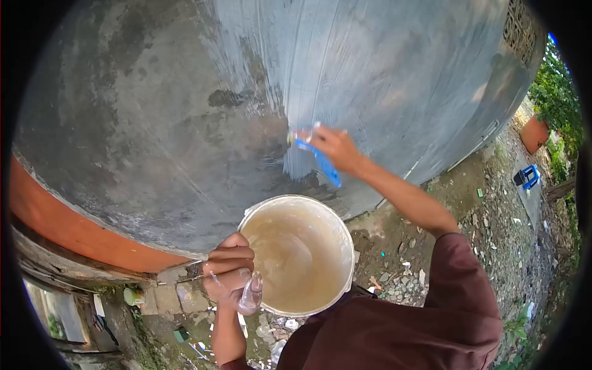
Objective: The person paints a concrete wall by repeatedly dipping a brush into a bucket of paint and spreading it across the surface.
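My right hand (333, 147) is closed around a paintbrush with a blue handle (327, 168), held against the grey wall (185, 123). Its bristles are mostly hidden by my fingers and the blur. Pale, wet-looking streaks cover the wall above and to the right of the brush, while the left side is darker and blotchy. Below, my left hand (231, 271) grips the left edge of a whitish bucket (350, 246), its fingers curled and smeared with white. The bucket is coated inside with a pale beige layer.
An orange band (80, 225) runs along the wall's left side. Rubble and litter cover the ground (401, 271). A blue-and-black object (527, 177) lies at the right, near an orange block (534, 134) and green plants (558, 86). A small pale container (132, 296) stands lower left.
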A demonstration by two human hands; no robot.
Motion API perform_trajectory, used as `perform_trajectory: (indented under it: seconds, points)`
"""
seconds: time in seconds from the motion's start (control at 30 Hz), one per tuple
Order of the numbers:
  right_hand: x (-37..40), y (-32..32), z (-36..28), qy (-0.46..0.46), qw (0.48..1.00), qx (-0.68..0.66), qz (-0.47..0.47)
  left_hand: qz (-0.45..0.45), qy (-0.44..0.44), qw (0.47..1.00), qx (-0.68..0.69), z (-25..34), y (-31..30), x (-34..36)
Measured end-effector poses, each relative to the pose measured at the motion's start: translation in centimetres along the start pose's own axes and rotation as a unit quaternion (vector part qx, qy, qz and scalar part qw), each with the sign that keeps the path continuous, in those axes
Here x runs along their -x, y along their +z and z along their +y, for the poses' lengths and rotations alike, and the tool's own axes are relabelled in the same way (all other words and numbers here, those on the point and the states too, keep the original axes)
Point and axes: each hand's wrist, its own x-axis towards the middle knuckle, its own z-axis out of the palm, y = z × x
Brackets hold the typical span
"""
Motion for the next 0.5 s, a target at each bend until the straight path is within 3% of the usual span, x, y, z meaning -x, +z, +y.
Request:
perform_trajectory:
  seconds: [0.03,0.1,0.13,0.2,0.23,0.3,0.37,0.43,0.5]
  points:
    - [0.0,-0.1,-0.1,0.002,1.000,0.000,-0.001,-0.004,0.006,1.000,-0.026,-0.4,0.0,-0.1]
    - [-6.3,-6.1,0.1,0.070,0.994,-0.017,0.084,-0.001,0.007,0.999,-0.050,-1.3,1.2,0.8]
    - [-7.5,-6.7,0.4,0.072,0.994,-0.018,0.084,-0.015,0.011,0.997,-0.071,-1.7,1.3,0.7]
    - [-8.8,-6.9,0.8,0.055,0.978,0.014,0.199,-0.031,0.025,0.993,-0.112,-2.7,1.9,0.4]
    - [-8.2,-6.0,0.6,0.054,0.978,0.011,0.202,-0.032,0.026,0.992,-0.116,-3.0,2.2,0.6]
    - [-4.0,-1.8,-0.3,-0.026,0.984,0.023,0.174,-0.031,0.030,0.986,-0.162,-3.7,2.9,1.0]
    - [4.1,3.3,-2.4,-0.001,0.995,-0.008,0.102,-0.043,0.035,0.981,-0.186,-4.1,3.0,1.9]
    - [11.7,7.1,-5.4,0.026,0.995,-0.092,0.032,-0.176,0.000,0.958,-0.226,-4.2,2.7,3.7]
    - [18.6,9.8,-8.6,0.074,0.986,-0.127,-0.072,-0.254,-0.031,0.936,-0.240,-3.8,3.4,6.3]
